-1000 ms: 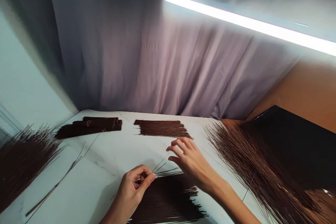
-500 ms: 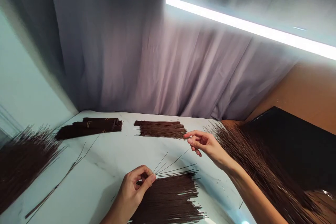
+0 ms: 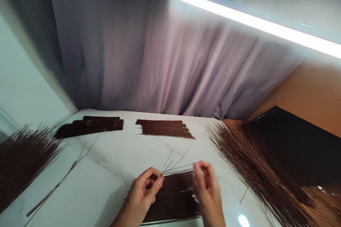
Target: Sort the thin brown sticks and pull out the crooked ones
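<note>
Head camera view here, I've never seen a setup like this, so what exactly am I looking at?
There is no machine, only a person's own two bare hands. Every picture comes from one camera worn on their head, looking forward and down. The left hand pinches several thin dark sticks, which fan out toward the right. The right hand, slightly blurred, is at the ends of some; whether it grips one, I can't tell. Below, on the pale table, lies a dark stack. Farther back are banded dark bundles and a flat batch; a loose left pile and loose right pile lie alongside.
</note>
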`<state>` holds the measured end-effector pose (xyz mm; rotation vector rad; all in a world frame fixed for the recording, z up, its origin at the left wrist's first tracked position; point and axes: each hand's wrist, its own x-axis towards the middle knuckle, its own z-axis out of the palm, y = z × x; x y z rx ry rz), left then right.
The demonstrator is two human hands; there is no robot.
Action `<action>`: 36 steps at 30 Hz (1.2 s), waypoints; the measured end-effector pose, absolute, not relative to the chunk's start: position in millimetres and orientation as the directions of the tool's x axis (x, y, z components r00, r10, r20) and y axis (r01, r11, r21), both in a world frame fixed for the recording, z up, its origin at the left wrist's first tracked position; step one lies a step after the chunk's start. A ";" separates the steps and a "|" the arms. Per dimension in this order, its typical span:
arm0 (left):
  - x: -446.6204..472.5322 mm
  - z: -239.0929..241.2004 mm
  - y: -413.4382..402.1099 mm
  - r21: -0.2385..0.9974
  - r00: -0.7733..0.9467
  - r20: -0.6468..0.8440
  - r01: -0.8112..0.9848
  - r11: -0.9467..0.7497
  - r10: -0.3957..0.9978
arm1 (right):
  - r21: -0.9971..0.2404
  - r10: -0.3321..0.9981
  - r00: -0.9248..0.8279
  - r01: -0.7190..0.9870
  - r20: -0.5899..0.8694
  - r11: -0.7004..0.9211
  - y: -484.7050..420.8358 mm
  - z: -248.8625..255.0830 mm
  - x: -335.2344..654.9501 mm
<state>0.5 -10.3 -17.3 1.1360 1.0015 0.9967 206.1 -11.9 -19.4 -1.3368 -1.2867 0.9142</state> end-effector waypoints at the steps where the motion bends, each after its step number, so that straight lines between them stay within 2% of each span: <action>1: 2.5 -16.9 -12.9 0.984 0.250 -0.096 -0.120 0.130 0.963 | -0.993 0.991 0.126 0.117 0.046 0.031 -20.1 -25.3 191.6; 3: 5.8 -14.6 -17.3 0.986 0.248 -0.060 -0.137 0.097 0.967 | -0.996 0.996 0.029 -0.047 -0.080 -0.079 -30.5 -30.3 167.1; 6: 9.2 -8.4 -20.8 0.984 0.247 -0.017 -0.168 0.060 0.969 | -0.986 0.993 -0.100 -0.146 -0.064 -0.078 -33.9 -28.7 150.4; 10: 12.8 -2.5 -22.3 0.971 0.255 -0.061 -0.209 0.117 0.965 | -0.989 1.000 0.008 -0.148 0.022 0.023 -26.2 -29.9 159.8; 15: 14.6 -9.9 -19.8 0.957 0.266 -0.128 -0.221 0.189 0.955 | -0.983 0.999 -0.025 -0.180 0.034 0.029 -18.7 -27.8 168.1; 17: 11.2 -13.9 -16.1 0.977 0.227 -0.122 -0.146 0.158 0.966 | -0.981 0.998 0.062 -0.188 0.026 0.037 -16.5 -15.0 173.5; 19: 5.2 -16.0 -12.0 0.999 0.172 -0.041 0.035 0.036 0.984 | -0.986 0.988 0.148 -0.151 0.046 0.069 -12.2 5.2 192.2; 21: -1.1 -16.1 -9.5 0.948 0.183 0.086 0.287 -0.137 0.979 | -0.991 0.965 0.230 -0.001 0.127 0.131 -5.9 27.6 229.4; 22: -3.6 -15.9 -9.1 0.889 0.216 0.134 0.405 -0.214 0.967 | -0.977 0.940 0.286 0.150 0.187 0.149 -2.9 37.2 254.2; 24: -6.5 -15.7 -9.7 0.758 0.294 0.169 0.572 -0.314 0.941 | -0.851 0.844 0.431 0.522 0.319 0.056 1.1 49.0 310.0; 26: -6.7 -17.8 -10.7 0.658 0.354 0.169 0.654 -0.373 0.920 | -0.572 0.717 0.552 0.778 0.424 -0.261 1.1 48.4 363.1; 28: -5.2 -23.2 -10.8 0.573 0.407 0.196 0.690 -0.441 0.892 | -0.358 0.713 0.521 0.851 0.470 -0.385 -2.2 36.7 402.7; 30: -3.1 -32.0 -9.6 0.471 0.455 0.259 0.711 -0.523 0.852 | -0.228 0.751 0.439 0.898 0.493 -0.376 -6.4 19.4 424.9; 33: -0.4 -45.3 -7.6 0.319 0.477 0.372 0.740 -0.592 0.797 | -0.131 0.766 0.348 0.934 0.541 -0.332 -9.9 -4.7 433.6; 36: 0.4 -49.2 -8.2 0.294 0.463 0.405 0.750 -0.592 0.788 | -0.108 0.737 0.315 0.943 0.598 -0.316 -9.3 -17.5 431.6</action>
